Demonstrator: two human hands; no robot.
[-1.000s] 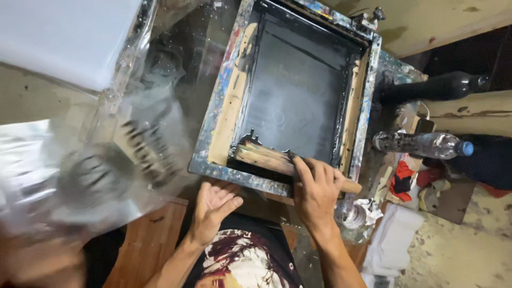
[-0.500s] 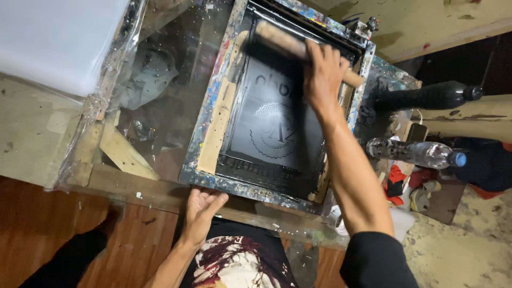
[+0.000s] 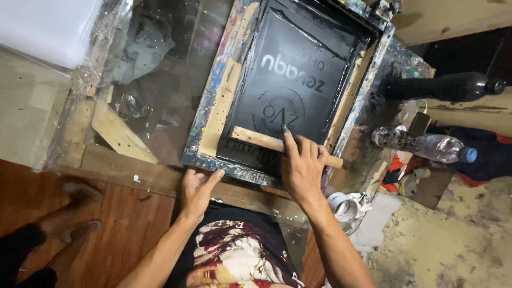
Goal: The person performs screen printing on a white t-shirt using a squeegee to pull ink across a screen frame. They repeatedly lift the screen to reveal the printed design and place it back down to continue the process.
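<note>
The right hand (image 3: 303, 166) has its grip closed over a wooden squeegee (image 3: 277, 144) lying across the near end of the black screen inside the paint-spattered printing frame (image 3: 213, 114). The left hand (image 3: 196, 189), fingers spread flat, presses the frame's near edge against the glass tabletop (image 3: 160, 80).

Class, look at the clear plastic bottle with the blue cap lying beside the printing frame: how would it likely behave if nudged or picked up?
The plastic bottle lies on its side, so a nudge would probably roll it. It looks thin-walled and mostly empty, so likely light and easy to dent. The cloth scraps beside it might stop a roll early.
</note>
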